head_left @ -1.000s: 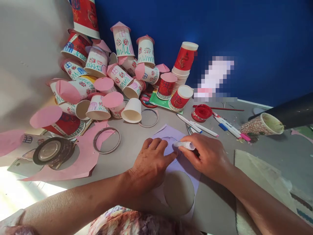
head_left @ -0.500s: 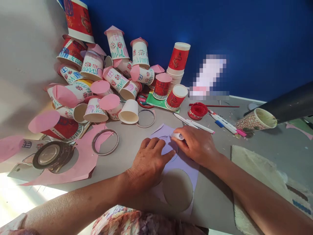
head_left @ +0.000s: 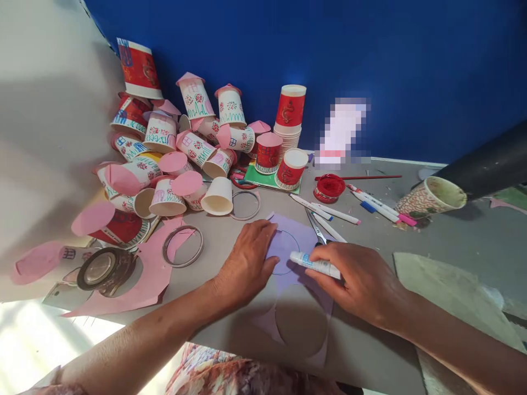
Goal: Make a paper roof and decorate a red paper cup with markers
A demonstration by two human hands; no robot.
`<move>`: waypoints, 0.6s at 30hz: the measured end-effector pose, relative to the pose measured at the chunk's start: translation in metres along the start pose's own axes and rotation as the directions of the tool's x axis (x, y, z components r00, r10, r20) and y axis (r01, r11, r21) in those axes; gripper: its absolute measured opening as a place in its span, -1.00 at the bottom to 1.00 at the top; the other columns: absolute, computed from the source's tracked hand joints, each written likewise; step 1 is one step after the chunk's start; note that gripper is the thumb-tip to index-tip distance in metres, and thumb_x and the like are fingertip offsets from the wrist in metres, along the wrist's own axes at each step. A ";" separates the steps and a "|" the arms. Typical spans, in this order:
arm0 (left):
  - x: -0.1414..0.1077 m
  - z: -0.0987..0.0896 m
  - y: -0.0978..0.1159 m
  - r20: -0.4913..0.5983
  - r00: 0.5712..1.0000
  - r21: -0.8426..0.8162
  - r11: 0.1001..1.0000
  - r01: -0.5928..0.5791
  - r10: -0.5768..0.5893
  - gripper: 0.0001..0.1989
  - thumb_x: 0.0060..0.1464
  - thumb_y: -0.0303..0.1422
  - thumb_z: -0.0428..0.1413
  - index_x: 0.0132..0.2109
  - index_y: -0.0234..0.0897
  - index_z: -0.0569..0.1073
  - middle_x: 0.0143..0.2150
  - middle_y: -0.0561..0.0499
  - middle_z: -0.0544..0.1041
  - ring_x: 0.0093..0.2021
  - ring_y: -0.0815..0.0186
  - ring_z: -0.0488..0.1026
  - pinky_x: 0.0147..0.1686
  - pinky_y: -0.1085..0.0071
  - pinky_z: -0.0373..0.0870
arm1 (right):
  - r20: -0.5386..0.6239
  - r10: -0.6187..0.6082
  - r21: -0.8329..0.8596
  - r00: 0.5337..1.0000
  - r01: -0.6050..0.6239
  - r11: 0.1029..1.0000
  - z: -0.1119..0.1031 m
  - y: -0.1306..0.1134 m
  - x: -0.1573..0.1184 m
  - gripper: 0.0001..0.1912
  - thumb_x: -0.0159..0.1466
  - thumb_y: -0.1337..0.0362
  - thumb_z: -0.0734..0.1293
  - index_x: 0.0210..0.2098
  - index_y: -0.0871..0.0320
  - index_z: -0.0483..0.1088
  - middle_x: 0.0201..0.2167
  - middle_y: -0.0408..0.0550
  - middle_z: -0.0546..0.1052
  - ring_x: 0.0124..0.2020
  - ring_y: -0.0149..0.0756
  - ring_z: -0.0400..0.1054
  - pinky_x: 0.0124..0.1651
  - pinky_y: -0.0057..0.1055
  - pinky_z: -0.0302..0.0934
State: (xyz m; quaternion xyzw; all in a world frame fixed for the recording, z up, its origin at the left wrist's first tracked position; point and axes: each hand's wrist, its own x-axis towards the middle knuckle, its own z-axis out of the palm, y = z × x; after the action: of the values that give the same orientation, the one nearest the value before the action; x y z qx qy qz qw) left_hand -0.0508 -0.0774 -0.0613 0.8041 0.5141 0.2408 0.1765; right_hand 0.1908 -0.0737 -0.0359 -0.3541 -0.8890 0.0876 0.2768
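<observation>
Evidently, in the head view, the work centres on the purple paper [head_left: 307, 235], which lies on the table [head_left: 218, 236] in front of the person, with a round opening in its near part and a thin circle drawn beyond that. The left hand [head_left: 248, 259] rests over the circle's left side, its fingers together and thumb apart, clasping nothing and seeming to press the sheet flat. The right hand [head_left: 362, 280] has its grip closed around a white tube [head_left: 315, 265] with blue print; the tip points left, at the circle's right side, and I cannot tell whether it touches the paper. The step in hand looks like applying something by that outline; whether pen or glue is unclear. Any further stroke would call for firm left fingers and a small, controlled turn of the right wrist, clear of the scissors [head_left: 319, 233] just beyond.
</observation>
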 end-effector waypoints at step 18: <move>0.024 -0.025 0.011 0.149 0.889 -0.627 0.654 0.423 -0.432 -0.82 -0.02 -0.26 0.32 -0.36 -0.27 0.55 -0.47 0.06 0.51 -0.47 0.38 0.39 -0.47 0.47 0.24 | -0.153 0.292 0.105 0.944 -0.278 0.955 0.011 0.023 -0.001 -0.74 0.40 0.14 0.30 -0.06 0.15 0.52 -0.19 0.11 0.63 -0.23 -0.11 0.52 -0.09 -0.16 0.40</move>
State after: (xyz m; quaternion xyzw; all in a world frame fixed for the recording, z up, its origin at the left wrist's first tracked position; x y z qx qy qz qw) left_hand -0.0482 -0.0587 -0.0300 0.5482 0.5752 0.3595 0.4893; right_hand 0.1989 -0.0572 -0.0533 -0.4734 -0.7978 0.1333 0.3488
